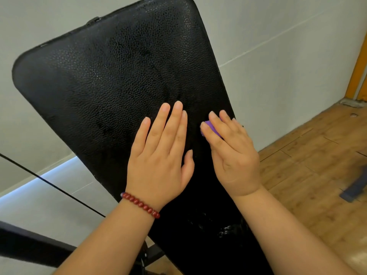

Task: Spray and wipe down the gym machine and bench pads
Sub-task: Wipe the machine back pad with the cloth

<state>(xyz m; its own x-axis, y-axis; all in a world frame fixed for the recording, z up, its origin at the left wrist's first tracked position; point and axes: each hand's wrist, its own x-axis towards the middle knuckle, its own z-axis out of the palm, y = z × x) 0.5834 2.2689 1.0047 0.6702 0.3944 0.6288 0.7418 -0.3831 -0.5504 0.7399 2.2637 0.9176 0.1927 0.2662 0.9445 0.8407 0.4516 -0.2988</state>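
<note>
A long black textured bench pad (103, 76) tilts up and away from me, filling the middle of the view, with faint damp smears on its surface. My left hand (162, 153) lies flat on the pad with straight fingers; a red bead bracelet sits on its wrist. My right hand (232, 153) presses a small purple cloth (209, 127) against the pad near its right edge. Only a corner of the cloth shows between the fingers. No spray bottle is in view.
A light grey wall (278, 56) stands behind the pad. Wooden floor (317, 165) spreads to the right, with a dark blue object (355, 185) lying on it. The black bench frame (153, 255) shows under the pad, and a thin black cable (49, 183) crosses at left.
</note>
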